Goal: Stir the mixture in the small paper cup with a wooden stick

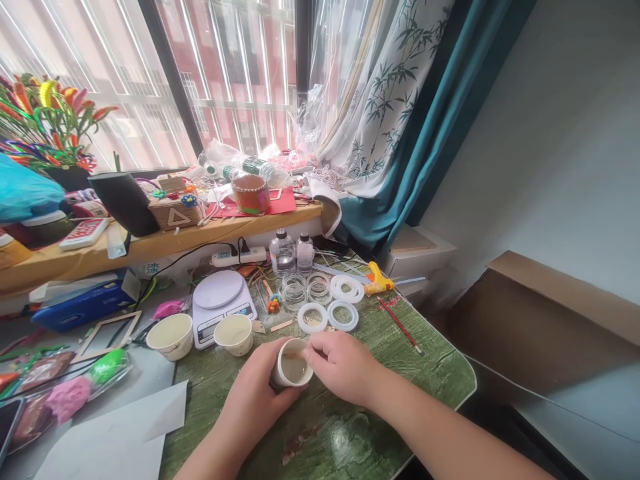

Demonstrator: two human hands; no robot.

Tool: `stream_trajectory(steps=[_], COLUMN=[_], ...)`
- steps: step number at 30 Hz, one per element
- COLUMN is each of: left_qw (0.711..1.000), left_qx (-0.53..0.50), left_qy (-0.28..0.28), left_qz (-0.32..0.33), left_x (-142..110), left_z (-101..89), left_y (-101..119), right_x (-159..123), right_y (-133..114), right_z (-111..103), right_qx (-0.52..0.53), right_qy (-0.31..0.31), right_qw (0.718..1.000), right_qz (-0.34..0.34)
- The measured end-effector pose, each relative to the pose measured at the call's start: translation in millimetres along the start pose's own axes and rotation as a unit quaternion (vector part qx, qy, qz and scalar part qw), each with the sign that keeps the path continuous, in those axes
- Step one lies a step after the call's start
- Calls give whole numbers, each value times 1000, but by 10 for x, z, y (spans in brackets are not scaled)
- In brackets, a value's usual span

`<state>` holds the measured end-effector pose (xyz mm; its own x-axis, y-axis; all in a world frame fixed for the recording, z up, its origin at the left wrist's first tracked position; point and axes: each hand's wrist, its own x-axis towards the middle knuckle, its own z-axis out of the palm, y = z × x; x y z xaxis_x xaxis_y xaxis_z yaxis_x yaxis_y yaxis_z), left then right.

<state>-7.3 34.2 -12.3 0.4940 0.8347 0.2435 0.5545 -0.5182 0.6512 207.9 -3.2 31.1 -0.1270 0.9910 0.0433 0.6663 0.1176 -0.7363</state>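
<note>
My left hand (256,393) is wrapped round a small white paper cup (291,364) with pale liquid in it, held just above the green table (345,427). My right hand (341,365) is closed at the cup's rim, pinching a thin wooden stick that dips into the liquid. Two more paper cups (233,333) (171,335) stand to the left. A white kitchen scale (220,304) sits behind them. White ring moulds (343,315) and clear round moulds (294,291) lie just beyond the held cup.
Two small clear bottles (283,252) stand at the back by a power strip (238,256). A yellow glue gun (377,280) and a red stick (400,325) lie to the right. The window shelf (150,243) holds boxes and flowers. A cardboard box (545,320) stands to the right.
</note>
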Motion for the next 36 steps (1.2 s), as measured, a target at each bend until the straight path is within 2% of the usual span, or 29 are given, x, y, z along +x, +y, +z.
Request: stream_trajectory(steps=[5, 8, 13, 18, 21, 24, 28, 31, 34, 36], left_qw=[1000, 1000, 1000, 1000, 1000, 999, 999, 999, 999, 999], left_qx=[-2, -3, -8, -18, -23, -28, -31, -32, -30, -31], left_qy=[0, -2, -7, -9, -12, -13, -17, -20, -20, -20], left_qz=[7, 6, 4, 2, 2, 6, 3, 5, 6, 7], left_x=[7, 2, -10, -12, -13, -12, -9, -7, -4, -3], left_z=[2, -1, -2, 6, 2, -12, -30, -32, -29, -29], left_y=[3, 4, 7, 21, 32, 49, 74, 83, 80, 77], right_x=[-18, -12, -4, -24, -19, -8, 1, 12, 26, 31], right_y=[-18, -49, -46, -66, -78, -73, -65, -62, -56, -55], right_z=[-25, -58, -65, -64, -49, -21, 0, -4, -14, -20], right_qx=[-43, -15, -19, -7, -49, -39, -43, -17, -27, -8], right_qy=[18, -24, 29, -19, 18, -1, 40, 0, 28, 12], right_qw=[998, 999, 999, 1000, 999, 999, 998, 1000, 999, 1000], right_qz=[-47, -21, 2, -14, 1, 3, 5, -5, -5, -17])
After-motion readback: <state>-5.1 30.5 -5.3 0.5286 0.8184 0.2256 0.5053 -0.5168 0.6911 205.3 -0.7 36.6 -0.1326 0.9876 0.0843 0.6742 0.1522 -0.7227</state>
